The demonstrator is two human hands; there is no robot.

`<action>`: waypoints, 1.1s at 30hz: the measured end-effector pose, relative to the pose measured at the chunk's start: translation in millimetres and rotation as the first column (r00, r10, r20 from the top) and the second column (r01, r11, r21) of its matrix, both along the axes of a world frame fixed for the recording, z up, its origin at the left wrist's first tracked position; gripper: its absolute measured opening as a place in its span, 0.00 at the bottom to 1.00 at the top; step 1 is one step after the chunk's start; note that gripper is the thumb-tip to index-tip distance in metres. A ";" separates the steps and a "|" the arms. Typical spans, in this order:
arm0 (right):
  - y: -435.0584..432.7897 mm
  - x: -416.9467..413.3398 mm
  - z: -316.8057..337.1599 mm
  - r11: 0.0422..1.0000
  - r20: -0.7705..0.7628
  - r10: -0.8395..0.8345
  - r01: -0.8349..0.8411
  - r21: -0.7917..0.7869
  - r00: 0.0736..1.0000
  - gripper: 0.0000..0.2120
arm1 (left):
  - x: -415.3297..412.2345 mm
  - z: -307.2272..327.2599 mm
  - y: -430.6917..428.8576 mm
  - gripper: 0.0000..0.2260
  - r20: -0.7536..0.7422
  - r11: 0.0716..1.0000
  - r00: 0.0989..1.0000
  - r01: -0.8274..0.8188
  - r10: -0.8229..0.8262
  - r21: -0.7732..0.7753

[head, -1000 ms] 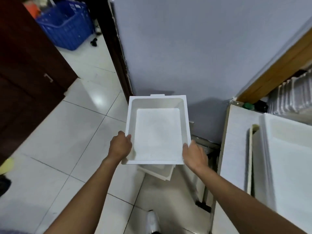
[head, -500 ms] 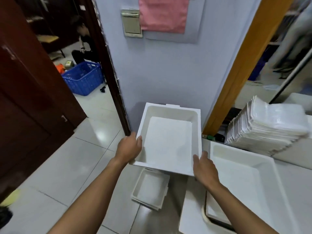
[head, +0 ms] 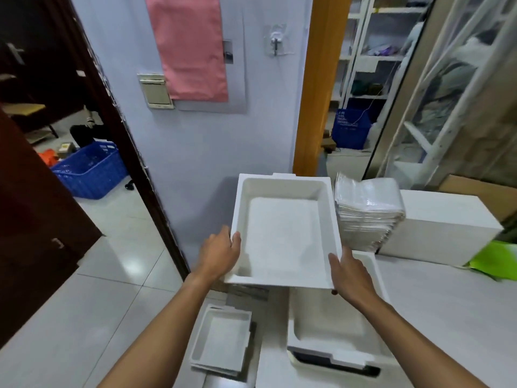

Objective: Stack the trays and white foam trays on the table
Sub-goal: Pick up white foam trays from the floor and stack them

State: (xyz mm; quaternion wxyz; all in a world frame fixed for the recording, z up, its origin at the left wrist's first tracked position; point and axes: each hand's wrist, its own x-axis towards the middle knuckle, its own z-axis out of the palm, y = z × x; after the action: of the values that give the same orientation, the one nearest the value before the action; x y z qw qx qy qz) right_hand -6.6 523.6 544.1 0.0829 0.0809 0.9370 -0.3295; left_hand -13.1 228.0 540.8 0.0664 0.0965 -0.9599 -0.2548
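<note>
A deep white foam tray (head: 282, 233) hangs tilted above another foam tray (head: 321, 322) on the table (head: 453, 309), seemingly nested on a dark-rimmed tray (head: 335, 364), while the left hand (head: 221, 254) grips its left rim, thumb over the edge, and the right hand (head: 351, 275) clasps its near right corner.

Matt white foam tray (head: 282, 233), glossy tiled floor (head: 112, 261), blue plastic basket (head: 89, 169), pink cloth (head: 190, 49).
</note>
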 end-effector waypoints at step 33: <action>153.2 20.2 2.2 0.949 -0.102 -0.316 0.314 -0.042 0.943 0.15 | 32.4 13.9 156.6 0.09 0.064 0.913 0.986 0.116 -0.153 0.391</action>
State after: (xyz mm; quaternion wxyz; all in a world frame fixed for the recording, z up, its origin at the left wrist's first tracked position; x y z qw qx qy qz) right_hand 13.7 676.8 546.3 -0.0203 0.2106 0.9109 -0.3542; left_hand 19.3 384.6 554.7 -0.0164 0.0531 -0.8972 -0.4382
